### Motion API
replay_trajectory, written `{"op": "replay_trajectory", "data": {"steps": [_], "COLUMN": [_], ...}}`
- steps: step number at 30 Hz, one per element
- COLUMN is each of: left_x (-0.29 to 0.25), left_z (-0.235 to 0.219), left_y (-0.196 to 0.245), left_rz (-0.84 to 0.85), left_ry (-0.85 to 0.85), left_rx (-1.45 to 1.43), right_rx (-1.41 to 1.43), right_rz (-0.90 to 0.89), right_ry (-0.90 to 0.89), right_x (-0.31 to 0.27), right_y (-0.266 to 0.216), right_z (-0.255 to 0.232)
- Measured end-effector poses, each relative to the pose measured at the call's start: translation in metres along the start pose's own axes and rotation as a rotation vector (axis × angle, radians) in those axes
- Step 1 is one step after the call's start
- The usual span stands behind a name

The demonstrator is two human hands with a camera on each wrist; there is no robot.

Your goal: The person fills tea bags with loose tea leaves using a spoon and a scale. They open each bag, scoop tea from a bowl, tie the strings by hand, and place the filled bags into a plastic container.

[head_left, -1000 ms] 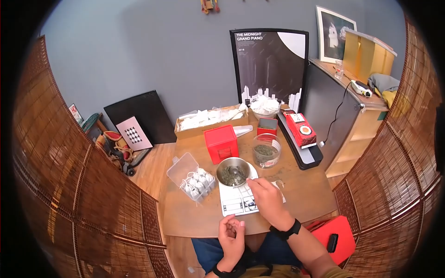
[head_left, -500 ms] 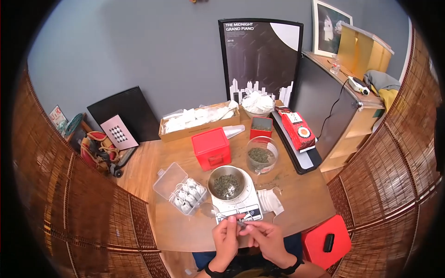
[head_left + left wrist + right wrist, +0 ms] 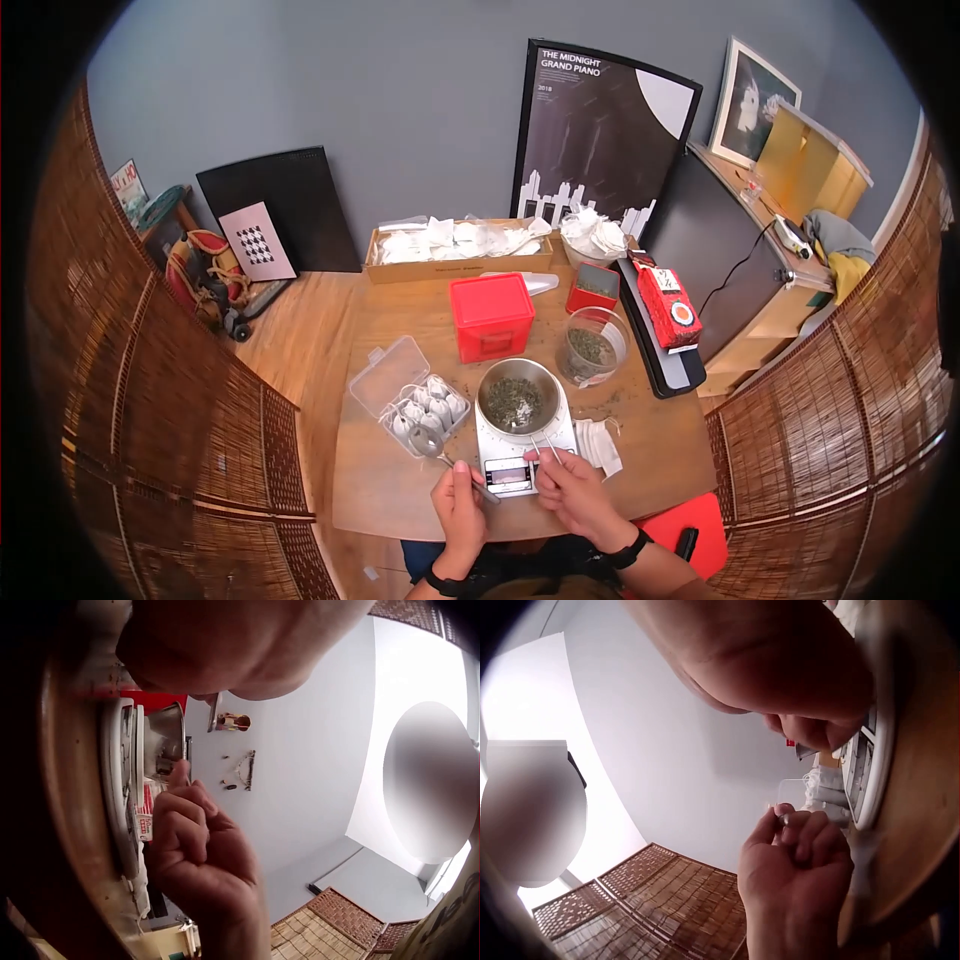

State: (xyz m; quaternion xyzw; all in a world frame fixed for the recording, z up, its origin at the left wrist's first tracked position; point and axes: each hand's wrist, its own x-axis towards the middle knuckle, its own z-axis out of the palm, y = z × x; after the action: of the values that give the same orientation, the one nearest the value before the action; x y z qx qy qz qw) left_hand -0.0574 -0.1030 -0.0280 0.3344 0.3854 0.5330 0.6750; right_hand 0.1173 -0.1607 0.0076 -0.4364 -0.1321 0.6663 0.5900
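Observation:
In the head view a steel bowl (image 3: 518, 398) of dried green leaves rests on a white scale (image 3: 570, 436). My right hand (image 3: 577, 497) pinches the bowl's wire handle (image 3: 545, 446) over the scale's front right. My left hand (image 3: 462, 514) grips the handle of a metal spoon (image 3: 427, 441), whose head lies above the front edge of a clear box (image 3: 391, 366) of white filled pouches (image 3: 430, 405). The right wrist view shows the left hand (image 3: 795, 874) with its fingers curled round the spoon handle. In the left wrist view the right hand (image 3: 202, 859) is beside the bowl (image 3: 163, 739).
A red canister (image 3: 492, 318), a clear tub of leaves (image 3: 592, 348) and a small red tin (image 3: 594, 288) stand behind the scale. Empty white pouches (image 3: 600, 447) lie to its right. A cardboard tray (image 3: 460, 268) and a black tray (image 3: 660, 372) are farther back.
The spoon has passed from my right hand to my left and moved from the bowl toward the clear box. My right hand has taken hold of the bowl's handle.

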Motion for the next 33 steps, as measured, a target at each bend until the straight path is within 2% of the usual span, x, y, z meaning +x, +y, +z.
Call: {"op": "replay_trajectory", "data": {"steps": [3,6,9,13,14,15,17,19,21,22,24,27,33], "left_x": [0.001,-0.001,-0.001,0.001,0.0,-0.001,-0.001,-0.002,-0.004,-0.005,-0.007,-0.006,-0.006], "left_z": [-0.005,-0.004,0.0,-0.001,-0.002,-0.004,-0.005,-0.005,-0.006,-0.006,-0.004,0.002,-0.001], "left_y": [-0.015,-0.016,-0.014,-0.019,-0.019,-0.02,-0.022,-0.023,-0.021,-0.019,-0.017,-0.012,-0.01], "left_rz": [-0.016,0.033,0.034,0.055,0.059,0.061,0.064,0.082,0.08,0.078,0.08,0.097,0.102], "left_ry": [-0.006,-0.033,-0.034,-0.031,-0.029,-0.033,-0.032,-0.021,-0.02,-0.031,-0.026,-0.033,-0.052], "left_rx": [0.092,0.202,0.21,0.211,0.211,0.223,0.233,0.263,0.278,0.291,0.311,0.333,0.381], "right_rx": [-0.045,-0.096,-0.253,-0.725,-0.863,-0.863,-1.223,-1.248,-1.498,-1.495,-1.77,-1.89,-1.908], "right_rz": [-0.068,-0.141,-0.238,-0.589,-0.634,-0.635,-0.763,-0.711,-0.794,-0.782,-0.959,-1.006,-1.031], "right_ry": [0.112,0.125,0.22,0.377,0.432,0.427,0.49,0.524,0.586,0.576,0.616,0.648,0.748], "right_x": [-0.005,-0.022,-0.032,-0.022,-0.018,-0.012,0.002,0.002,0.004,0.007,0.013,0.01,0.013], "right_y": [-0.01,-0.044,-0.083,-0.133,-0.143,-0.148,-0.158,-0.161,-0.158,-0.154,-0.144,-0.137,-0.132], "right_z": [0.006,0.003,-0.003,-0.02,-0.025,-0.039,-0.062,-0.061,-0.06,-0.065,-0.078,-0.073,-0.076]}}
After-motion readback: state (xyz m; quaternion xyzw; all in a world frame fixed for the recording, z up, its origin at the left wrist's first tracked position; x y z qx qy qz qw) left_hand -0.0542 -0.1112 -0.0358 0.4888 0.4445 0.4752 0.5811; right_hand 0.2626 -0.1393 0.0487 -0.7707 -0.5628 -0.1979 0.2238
